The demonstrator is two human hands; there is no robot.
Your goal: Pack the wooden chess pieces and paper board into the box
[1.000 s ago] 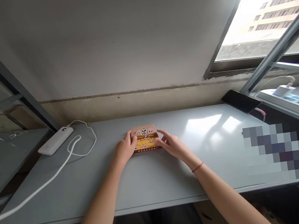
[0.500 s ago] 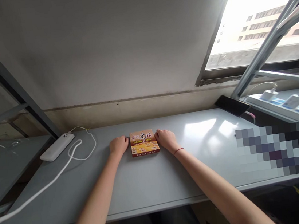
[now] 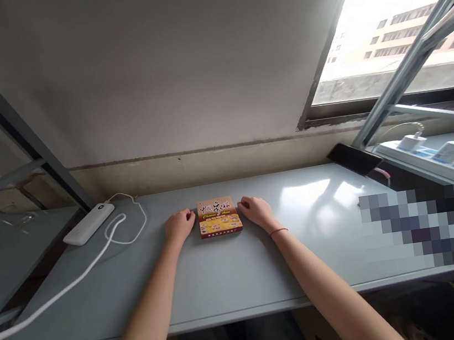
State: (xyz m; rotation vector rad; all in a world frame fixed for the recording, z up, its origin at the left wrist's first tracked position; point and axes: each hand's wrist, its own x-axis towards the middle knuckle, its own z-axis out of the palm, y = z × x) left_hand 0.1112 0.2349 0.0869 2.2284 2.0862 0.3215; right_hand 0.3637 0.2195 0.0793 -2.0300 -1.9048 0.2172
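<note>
both hands are rested on the table (image 3: 224,276), with a small box (image 3: 218,217) between them: the left hand (image 3: 180,224) is set just beside its left edge, the right hand (image 3: 254,209) just beside its right. the fingers are curled in loosely on each, and nothing is seen to be held; whether the box is brushed by a knuckle cannot be told. it is laid flat, midway along the table, with its printed face up and its lettering turned toward the person, so it is presumably placed to be read and reached equally from either side. by the curled fingers and the flat wrists, rest rather than grip is suggested.

on the left, a white power bank (image 3: 89,224) is set near the metal frame, and a white cable (image 3: 78,279) is looped and run to the near left edge, well apart from the hands. at the far right corner a dark phone (image 3: 354,159) is tilted, with a power strip (image 3: 430,161) beyond. the nearer right part is hidden by a blurred patch. between box and hands, no obstacle is seen.
</note>
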